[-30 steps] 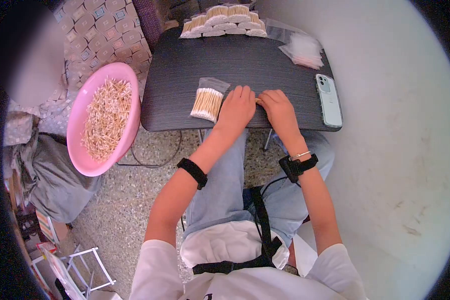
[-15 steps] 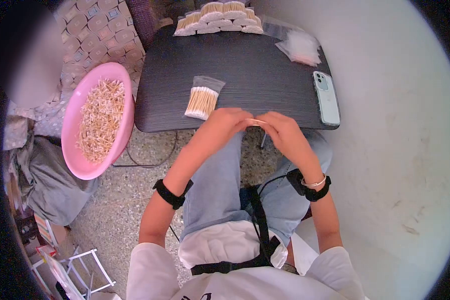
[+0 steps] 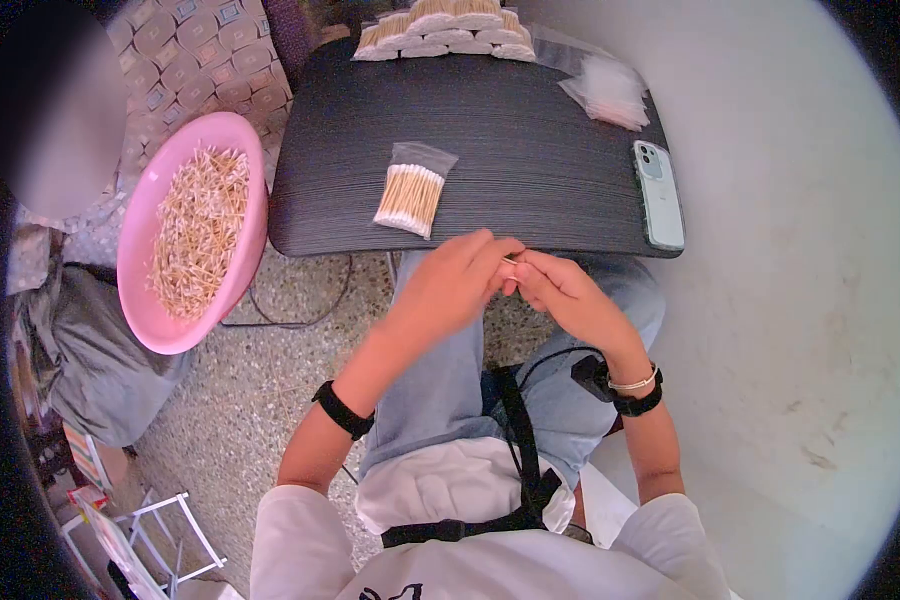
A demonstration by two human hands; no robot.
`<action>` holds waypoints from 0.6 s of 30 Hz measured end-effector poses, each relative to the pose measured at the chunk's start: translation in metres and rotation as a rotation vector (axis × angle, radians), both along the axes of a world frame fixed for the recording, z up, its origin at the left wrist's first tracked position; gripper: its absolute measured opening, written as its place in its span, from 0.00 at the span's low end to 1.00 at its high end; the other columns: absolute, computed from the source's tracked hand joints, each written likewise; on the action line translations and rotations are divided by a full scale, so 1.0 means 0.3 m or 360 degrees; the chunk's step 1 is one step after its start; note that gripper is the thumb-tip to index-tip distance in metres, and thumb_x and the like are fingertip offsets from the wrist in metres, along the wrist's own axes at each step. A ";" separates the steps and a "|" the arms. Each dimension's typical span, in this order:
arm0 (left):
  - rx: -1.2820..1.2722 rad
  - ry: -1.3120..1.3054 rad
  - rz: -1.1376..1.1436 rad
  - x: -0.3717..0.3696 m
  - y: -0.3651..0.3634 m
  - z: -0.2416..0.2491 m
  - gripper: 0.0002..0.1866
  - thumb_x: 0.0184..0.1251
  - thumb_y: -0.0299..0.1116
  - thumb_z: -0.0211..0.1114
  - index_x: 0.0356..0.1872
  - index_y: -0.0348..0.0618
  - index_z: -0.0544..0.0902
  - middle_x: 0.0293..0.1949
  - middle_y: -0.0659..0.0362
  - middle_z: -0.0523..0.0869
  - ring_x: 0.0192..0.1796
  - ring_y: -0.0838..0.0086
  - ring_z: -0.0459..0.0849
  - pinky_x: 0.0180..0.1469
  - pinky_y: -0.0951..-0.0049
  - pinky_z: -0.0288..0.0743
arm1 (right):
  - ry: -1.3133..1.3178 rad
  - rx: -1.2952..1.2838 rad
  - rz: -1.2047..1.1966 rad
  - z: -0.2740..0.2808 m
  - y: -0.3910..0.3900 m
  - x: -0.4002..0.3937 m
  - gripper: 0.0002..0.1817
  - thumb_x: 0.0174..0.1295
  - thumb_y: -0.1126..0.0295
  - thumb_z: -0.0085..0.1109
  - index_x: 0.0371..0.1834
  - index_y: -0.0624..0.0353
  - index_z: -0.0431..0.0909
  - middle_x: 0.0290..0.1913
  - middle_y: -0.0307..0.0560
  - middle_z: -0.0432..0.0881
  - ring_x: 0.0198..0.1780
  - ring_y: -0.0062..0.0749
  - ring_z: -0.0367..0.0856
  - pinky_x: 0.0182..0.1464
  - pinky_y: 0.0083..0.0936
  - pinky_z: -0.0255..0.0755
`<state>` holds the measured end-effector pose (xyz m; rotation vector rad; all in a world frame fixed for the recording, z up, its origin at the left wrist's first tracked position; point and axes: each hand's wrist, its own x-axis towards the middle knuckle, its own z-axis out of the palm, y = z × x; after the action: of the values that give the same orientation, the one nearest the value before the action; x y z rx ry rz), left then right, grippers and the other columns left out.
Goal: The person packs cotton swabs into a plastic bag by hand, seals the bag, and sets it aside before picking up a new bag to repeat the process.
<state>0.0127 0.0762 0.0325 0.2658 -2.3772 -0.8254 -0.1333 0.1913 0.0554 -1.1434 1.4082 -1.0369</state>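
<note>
My left hand (image 3: 460, 280) and my right hand (image 3: 562, 295) meet over my lap, just off the near edge of the table. Their fingers are closed and pinched together at the tips. A small thin pale thing (image 3: 511, 262) shows between the fingertips, too small to name. Just beyond my left hand, a clear plastic bag of cotton swabs (image 3: 411, 198) lies flat on the dark table (image 3: 530, 150). Its swabs are lined up side by side, and the bag's top flap points away from me.
A pink basin (image 3: 130, 265) full of loose cotton swabs (image 3: 202, 235) stands left of the table. Several packed swab bags (image 3: 448, 38) are stacked at the far edge. Clear plastic bags (image 3: 610, 92) and a phone (image 3: 658, 195) lie at the right, near a pale wall (image 3: 790, 300).
Both hands have drawn slightly toward me, and the fingertips have come closer together. The thin thing between them now shows less. The view has shifted slightly.
</note>
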 end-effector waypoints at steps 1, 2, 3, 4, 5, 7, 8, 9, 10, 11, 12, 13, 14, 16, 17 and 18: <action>-0.0009 -0.0016 0.0019 0.004 0.002 -0.002 0.10 0.62 0.33 0.59 0.43 0.41 0.77 0.34 0.52 0.77 0.38 0.56 0.80 0.38 0.61 0.74 | -0.0179 0.0076 0.0013 0.007 0.000 0.007 0.17 0.74 0.60 0.42 0.41 0.64 0.75 0.24 0.29 0.62 0.24 0.13 0.55 0.26 0.14 0.52; -0.0018 -0.0031 0.0036 0.007 0.003 -0.005 0.10 0.63 0.34 0.58 0.41 0.41 0.77 0.34 0.51 0.77 0.38 0.55 0.80 0.38 0.61 0.74 | -0.0328 0.0121 -0.0008 0.014 0.002 0.017 0.17 0.74 0.60 0.42 0.40 0.64 0.75 0.24 0.29 0.61 0.24 0.12 0.54 0.26 0.14 0.50; -0.0028 -0.0047 0.0052 0.010 0.005 -0.007 0.10 0.64 0.35 0.58 0.40 0.41 0.77 0.33 0.51 0.77 0.38 0.54 0.80 0.38 0.61 0.73 | -0.0478 0.0164 -0.0030 0.021 0.003 0.031 0.18 0.74 0.60 0.42 0.40 0.64 0.75 0.23 0.28 0.60 0.24 0.12 0.52 0.25 0.14 0.49; -0.0039 -0.0039 0.0069 0.017 0.005 -0.012 0.09 0.64 0.35 0.58 0.38 0.41 0.77 0.32 0.51 0.77 0.36 0.54 0.80 0.36 0.61 0.73 | -0.0626 0.0207 -0.0052 0.025 0.004 0.041 0.18 0.74 0.59 0.42 0.40 0.63 0.75 0.23 0.27 0.58 0.23 0.12 0.51 0.25 0.13 0.47; -0.0049 -0.0030 0.0086 0.027 0.002 -0.019 0.08 0.65 0.35 0.58 0.35 0.40 0.76 0.30 0.52 0.77 0.34 0.55 0.79 0.34 0.60 0.72 | -0.0660 0.0225 -0.0041 0.024 0.005 0.048 0.18 0.74 0.59 0.42 0.39 0.64 0.75 0.23 0.27 0.58 0.23 0.12 0.51 0.25 0.13 0.47; 0.0071 -0.0042 0.0141 0.029 0.004 -0.015 0.09 0.67 0.35 0.57 0.30 0.40 0.75 0.28 0.53 0.77 0.31 0.55 0.79 0.32 0.60 0.72 | -0.0725 0.0264 -0.0015 0.021 0.007 0.060 0.19 0.74 0.58 0.42 0.39 0.64 0.74 0.23 0.27 0.58 0.23 0.12 0.51 0.25 0.13 0.47; 0.0199 -0.0065 0.0179 0.028 0.006 -0.005 0.10 0.68 0.35 0.57 0.29 0.40 0.74 0.28 0.53 0.77 0.30 0.55 0.79 0.32 0.60 0.72 | -0.0535 0.0197 -0.0037 0.015 0.005 0.067 0.19 0.74 0.58 0.42 0.39 0.63 0.75 0.22 0.29 0.61 0.23 0.15 0.56 0.25 0.16 0.51; 0.0325 -0.0089 0.0218 0.027 0.008 0.003 0.12 0.68 0.35 0.57 0.27 0.39 0.74 0.27 0.53 0.77 0.29 0.55 0.79 0.31 0.60 0.71 | -0.0346 0.0128 -0.0058 0.006 0.004 0.073 0.18 0.74 0.58 0.42 0.38 0.62 0.75 0.21 0.31 0.64 0.22 0.19 0.61 0.25 0.19 0.56; 0.0311 -0.0048 0.0224 0.024 0.007 -0.003 0.12 0.68 0.35 0.57 0.28 0.39 0.74 0.27 0.52 0.77 0.29 0.55 0.79 0.31 0.61 0.71 | -0.0156 0.0057 -0.0077 -0.002 0.001 0.079 0.18 0.74 0.57 0.42 0.37 0.60 0.75 0.20 0.34 0.68 0.21 0.23 0.66 0.25 0.22 0.60; 0.0297 -0.0008 0.0231 0.018 0.005 -0.013 0.11 0.68 0.35 0.57 0.28 0.39 0.74 0.28 0.52 0.78 0.29 0.55 0.79 0.30 0.61 0.71 | 0.0104 -0.0053 -0.0143 -0.008 -0.002 0.088 0.17 0.73 0.58 0.42 0.37 0.60 0.74 0.21 0.39 0.71 0.22 0.30 0.69 0.26 0.25 0.62; 0.0282 0.0033 0.0237 0.012 0.001 -0.017 0.11 0.68 0.35 0.57 0.28 0.38 0.74 0.28 0.51 0.78 0.30 0.55 0.79 0.30 0.61 0.71 | 0.0365 -0.0166 -0.0209 -0.014 -0.004 0.095 0.16 0.73 0.59 0.42 0.36 0.60 0.74 0.21 0.44 0.73 0.23 0.37 0.73 0.27 0.28 0.64; 0.0194 0.0010 0.0260 0.004 -0.005 -0.015 0.10 0.68 0.34 0.57 0.30 0.38 0.75 0.29 0.51 0.78 0.32 0.55 0.79 0.33 0.61 0.71 | 0.0626 -0.0279 -0.0274 -0.016 -0.006 0.099 0.16 0.73 0.60 0.42 0.35 0.60 0.73 0.22 0.49 0.76 0.25 0.44 0.77 0.28 0.32 0.66; 0.0106 -0.0014 0.0282 -0.003 -0.011 -0.011 0.09 0.68 0.33 0.57 0.31 0.38 0.76 0.31 0.50 0.79 0.34 0.55 0.79 0.35 0.61 0.72 | 0.0701 -0.0231 -0.0285 -0.009 -0.009 0.092 0.15 0.72 0.62 0.42 0.34 0.61 0.73 0.23 0.52 0.77 0.27 0.49 0.77 0.29 0.35 0.67; -0.0053 0.0030 0.0417 -0.014 -0.030 -0.008 0.07 0.67 0.32 0.58 0.35 0.38 0.78 0.35 0.50 0.79 0.41 0.55 0.79 0.42 0.60 0.71 | 0.0852 -0.0131 -0.0310 0.012 -0.023 0.065 0.14 0.72 0.64 0.42 0.33 0.61 0.72 0.26 0.59 0.79 0.32 0.58 0.79 0.31 0.42 0.69; -0.0128 0.0101 0.0530 -0.021 -0.043 -0.009 0.07 0.65 0.32 0.59 0.38 0.39 0.79 0.38 0.51 0.79 0.45 0.55 0.78 0.47 0.59 0.70 | 0.0935 -0.0146 -0.0382 0.006 -0.034 0.053 0.15 0.72 0.63 0.42 0.32 0.61 0.72 0.23 0.56 0.75 0.28 0.52 0.76 0.29 0.38 0.67; -0.0202 0.0171 0.0643 -0.024 -0.054 -0.009 0.08 0.64 0.32 0.60 0.40 0.40 0.79 0.41 0.51 0.80 0.49 0.55 0.76 0.51 0.59 0.69 | 0.1018 -0.0162 -0.0454 -0.004 -0.048 0.039 0.16 0.72 0.63 0.42 0.31 0.61 0.71 0.21 0.53 0.72 0.23 0.46 0.73 0.28 0.34 0.65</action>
<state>0.0054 0.0599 0.0298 0.6084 -2.1606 -0.4842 -0.1216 0.1768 0.0542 -1.4551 2.0876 -0.9852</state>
